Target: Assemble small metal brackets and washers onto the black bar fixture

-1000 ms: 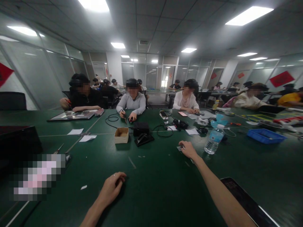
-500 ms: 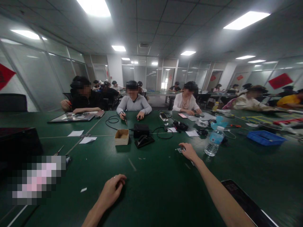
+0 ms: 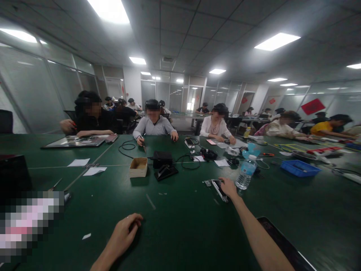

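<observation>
A small smartphone-like device [image 3: 219, 189], with a dark face and a white edge, lies on the green table. The curled fingers of my right hand [image 3: 229, 187] are at its right edge; my thumb is hidden. Just beyond its upper left corner are small silvery pieces [image 3: 208, 183]. My left hand [image 3: 126, 230] rests on the tabletop, its fingers loosely bent and the thumb a little apart, with nothing visible in it. A water bottle [image 3: 246, 172] stands close to the right of my right hand.
A small box [image 3: 138, 168] and a black stand [image 3: 166, 172] sit ahead. At the right is a blue tray [image 3: 300, 168]. A large dark-screened device [image 3: 279, 241] lies under my right forearm. Cables, paper and co-workers line the far side.
My right hand has shifted right over the device, uncovering its dark face. My left hand has stayed put. The view has turned slightly right. A co-worker opposite has spread their hands apart.
</observation>
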The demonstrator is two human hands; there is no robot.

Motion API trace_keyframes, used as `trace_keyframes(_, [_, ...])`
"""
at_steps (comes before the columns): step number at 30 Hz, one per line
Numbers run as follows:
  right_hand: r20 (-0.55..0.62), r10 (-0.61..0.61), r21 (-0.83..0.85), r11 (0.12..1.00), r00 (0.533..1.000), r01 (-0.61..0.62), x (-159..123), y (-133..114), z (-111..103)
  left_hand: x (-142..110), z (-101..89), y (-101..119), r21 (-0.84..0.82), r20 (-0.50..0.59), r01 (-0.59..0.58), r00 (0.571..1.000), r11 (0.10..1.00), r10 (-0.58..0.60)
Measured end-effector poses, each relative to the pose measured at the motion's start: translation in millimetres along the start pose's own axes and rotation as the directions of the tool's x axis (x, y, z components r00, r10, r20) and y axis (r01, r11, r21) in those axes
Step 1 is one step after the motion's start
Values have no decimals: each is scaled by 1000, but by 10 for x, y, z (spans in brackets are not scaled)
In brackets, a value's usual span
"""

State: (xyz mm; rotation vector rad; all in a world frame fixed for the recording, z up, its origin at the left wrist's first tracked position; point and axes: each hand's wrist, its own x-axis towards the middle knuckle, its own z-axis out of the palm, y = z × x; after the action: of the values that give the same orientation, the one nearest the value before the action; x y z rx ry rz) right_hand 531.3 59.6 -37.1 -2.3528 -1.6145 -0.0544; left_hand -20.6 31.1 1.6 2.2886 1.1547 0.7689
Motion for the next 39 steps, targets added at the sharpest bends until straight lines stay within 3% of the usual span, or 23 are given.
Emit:
trace_keyframes(3, [-23, 57, 12, 998, 998, -56, -28, -13, 40, -3, -11, 19, 1, -1, 4, 1000, 1000, -4])
trace_keyframes(24, [-29, 87, 73, 994, 996, -84, -24, -75, -14, -5, 5, -10, 28, 14, 10, 1000, 1000, -10])
trace_keyframes(39, [10, 47, 102, 994, 999, -48, 10, -48, -16, -2, 10, -10, 29, 47, 14, 999, 999, -16])
